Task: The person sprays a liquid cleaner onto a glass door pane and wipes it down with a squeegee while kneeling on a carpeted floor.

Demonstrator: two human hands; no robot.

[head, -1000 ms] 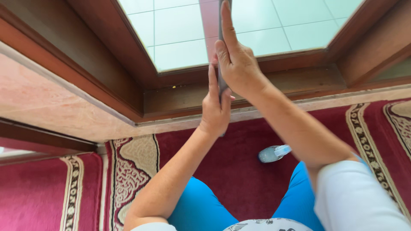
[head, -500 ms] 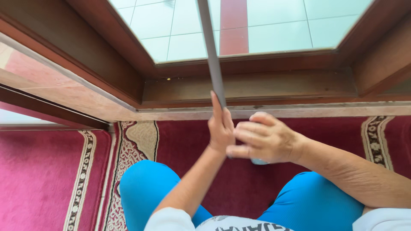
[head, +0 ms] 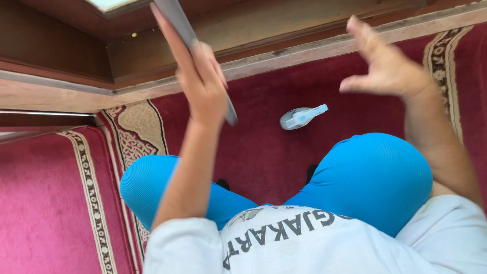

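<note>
The person kneels on a red carpet facing a dark wooden frame, knees in blue trousers spread to either side. The left hand is raised and closed around a long, flat grey bar, the fingers wrapped over its lower part and the thumb lying along its edge. The bar runs from just below the hand up and to the far left, where it leaves the top of the view, so its upper end cannot be seen. It stands tilted, well clear of the carpet.

The right hand hangs in the air to the right, empty, with fingers loosely spread and slightly curled, touching nothing.

By the look of it, the work in hand is handling the bar up against the window, one-handed for the moment. Steadying such a long piece would likely call for the free hand to come back beside the other.

On the carpet between the two hands, near the far wall, lies a small pale spray bottle on its side. A stone sill runs along the foot of the frame. Nothing lies between the right hand and the bar.
</note>
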